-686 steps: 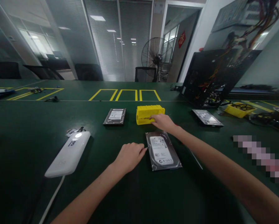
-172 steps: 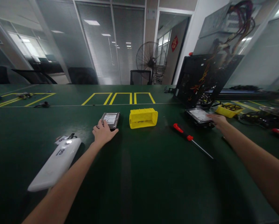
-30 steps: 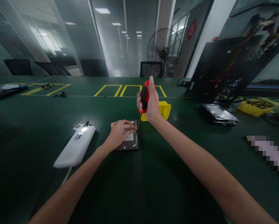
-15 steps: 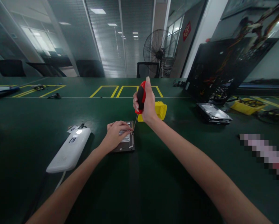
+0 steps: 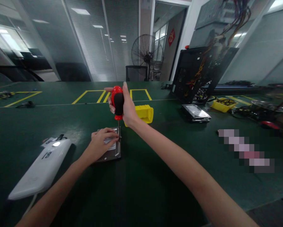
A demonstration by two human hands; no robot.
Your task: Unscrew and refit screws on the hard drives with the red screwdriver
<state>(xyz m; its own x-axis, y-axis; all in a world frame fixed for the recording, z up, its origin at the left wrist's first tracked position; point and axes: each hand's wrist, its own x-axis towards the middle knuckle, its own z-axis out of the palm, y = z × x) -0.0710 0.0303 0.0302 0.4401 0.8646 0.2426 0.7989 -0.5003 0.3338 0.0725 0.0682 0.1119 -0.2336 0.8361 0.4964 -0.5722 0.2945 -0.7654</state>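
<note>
A hard drive [image 5: 117,153] with a white label lies on the green table below my hands. Across its top rests my left hand [image 5: 102,140], thumb and fingertips pinched together at the drive's right edge; whatever is between them is too small to make out. My right hand [image 5: 127,108] is wrapped round the red and black handle of a screwdriver [image 5: 119,102]. The screwdriver stands nearly upright, its shaft pointing down to the drive's edge, right beside my left fingertips. Just behind my right wrist is a yellow bin [image 5: 146,114].
A white numbered device [image 5: 40,168] with a cable lies at the left. To the right are stacked hard drives [image 5: 195,113], an open black computer case [image 5: 191,72] and another yellow bin [image 5: 221,105] with a black part. Yellow tape outlines mark the table [image 5: 155,160].
The view has swung to the right, so everything sits further left in it. The screwdriver now stands more upright, and my right index finger has lifted off its handle. My left hand stays on the hard drive.
</note>
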